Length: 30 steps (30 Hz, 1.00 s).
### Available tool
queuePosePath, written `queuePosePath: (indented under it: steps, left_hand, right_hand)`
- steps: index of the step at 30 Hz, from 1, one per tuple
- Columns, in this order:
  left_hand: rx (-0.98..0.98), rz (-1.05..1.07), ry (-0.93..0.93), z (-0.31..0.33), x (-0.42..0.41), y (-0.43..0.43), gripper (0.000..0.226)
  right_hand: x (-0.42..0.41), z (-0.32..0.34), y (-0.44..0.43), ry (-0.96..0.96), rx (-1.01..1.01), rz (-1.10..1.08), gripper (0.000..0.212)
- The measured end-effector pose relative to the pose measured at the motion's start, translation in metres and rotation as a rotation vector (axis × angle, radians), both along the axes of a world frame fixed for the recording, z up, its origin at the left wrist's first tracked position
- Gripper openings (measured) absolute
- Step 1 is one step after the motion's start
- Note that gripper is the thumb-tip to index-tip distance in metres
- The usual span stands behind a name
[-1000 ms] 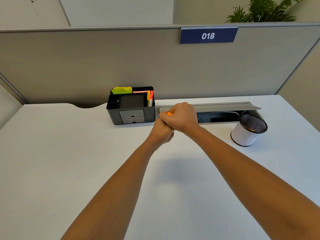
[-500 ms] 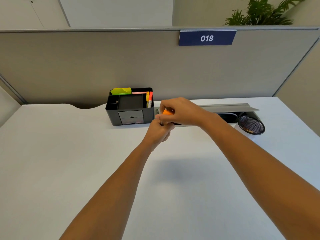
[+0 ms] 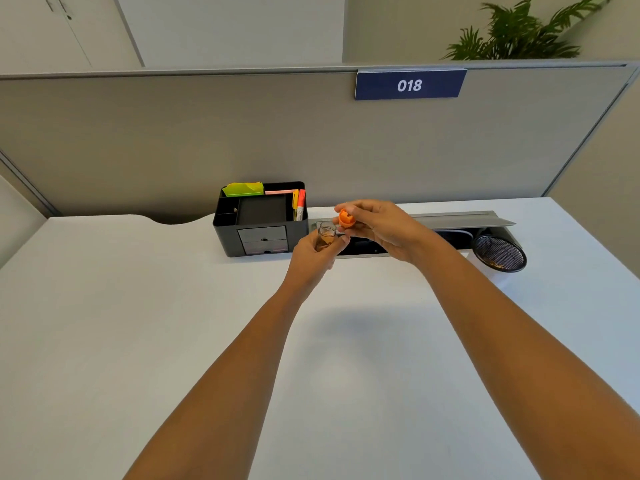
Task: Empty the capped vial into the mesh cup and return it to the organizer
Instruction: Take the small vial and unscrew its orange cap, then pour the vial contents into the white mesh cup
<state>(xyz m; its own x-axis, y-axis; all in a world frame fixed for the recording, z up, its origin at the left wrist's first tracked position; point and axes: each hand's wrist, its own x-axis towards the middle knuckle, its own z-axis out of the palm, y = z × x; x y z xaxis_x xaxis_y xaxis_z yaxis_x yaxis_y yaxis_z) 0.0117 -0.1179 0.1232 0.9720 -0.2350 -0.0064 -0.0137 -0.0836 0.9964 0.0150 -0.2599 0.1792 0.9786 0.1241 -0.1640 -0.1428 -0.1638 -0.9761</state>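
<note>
My left hand (image 3: 313,252) grips a small clear vial (image 3: 326,236) upright above the white desk; its mouth is uncovered and something brownish shows inside. Just above and to the right, my right hand (image 3: 381,230) pinches the orange cap (image 3: 346,218), lifted off the vial. The black mesh cup (image 3: 500,252) stands at the right, partly behind my right forearm, with small orange bits at its bottom. The black organizer (image 3: 260,220) sits to the left of both hands, against the partition.
The organizer holds sticky notes (image 3: 244,189), markers (image 3: 299,204) and two small drawers. A grey cable tray with its lid raised (image 3: 460,220) runs behind my hands. The partition wall (image 3: 207,140) closes off the back of the white desk (image 3: 138,323).
My hands were clasped together on the capped vial. Now the right hand has pulled the orange cap off and apart, leaving the vial bare-topped in the left hand.
</note>
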Motion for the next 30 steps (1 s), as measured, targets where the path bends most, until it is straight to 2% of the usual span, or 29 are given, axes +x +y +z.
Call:
queuePosePath:
  steps: [3, 6, 8, 18, 23, 26, 30]
  left_hand:
    - [0.024, 0.047, -0.040, -0.003, 0.000, -0.002, 0.023]
    - [-0.022, 0.101, -0.017, -0.003, 0.002, -0.006, 0.015]
    - [-0.025, 0.123, -0.018, -0.003, 0.004, -0.011, 0.027]
    - [-0.039, 0.132, -0.016, -0.007, 0.005, -0.025, 0.029]
    - [-0.062, 0.143, 0.005, -0.006, 0.006, -0.026, 0.022]
    - [-0.072, 0.136, 0.010, -0.005, 0.006, -0.026, 0.020]
    - [-0.043, 0.144, 0.032, -0.007, 0.008, -0.027, 0.021]
  right_hand:
    - [0.000, -0.012, -0.003, 0.032, 0.040, -0.117, 0.027]
    - [0.000, -0.026, -0.005, 0.058, 0.024, -0.228, 0.022]
    - [0.001, -0.035, -0.003, 0.065, -0.022, -0.287, 0.024]
    - [0.000, -0.043, 0.005, -0.037, -0.190, -0.398, 0.027]
    - [-0.007, -0.035, 0.002, -0.144, -0.252, -0.356, 0.027]
    - [-0.013, -0.023, 0.002, -0.229, -0.309, -0.220, 0.036]
    - [-0.017, -0.021, 0.006, -0.243, -0.417, -0.092, 0.039]
